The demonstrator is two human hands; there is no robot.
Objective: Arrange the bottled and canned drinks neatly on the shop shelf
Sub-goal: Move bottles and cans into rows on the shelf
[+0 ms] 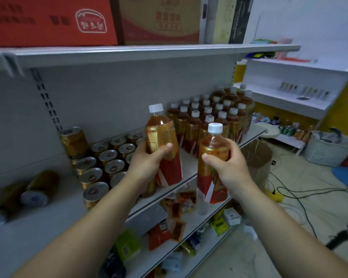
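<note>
My left hand point(147, 161) grips a tea bottle point(163, 145) with a white cap and a gold-and-red label, tilted slightly left above the grey shelf point(189, 165). My right hand point(227, 167) grips a second, upright tea bottle point(211, 163) just in front of the shelf edge. Several matching bottles point(213, 115) stand in rows at the shelf's right end. Upright gold cans point(107, 165) are packed in rows on the left part of the shelf, with one can point(74, 143) stacked on top. Two cans point(38, 189) lie on their sides further left.
Red and brown cartons point(52, 21) fill the top shelf. Snack packets point(169, 233) clutter the lower shelf. A cardboard box point(257, 163), a white basket point(327, 149), cables and a yellow power strip point(273, 194) lie on the floor at right.
</note>
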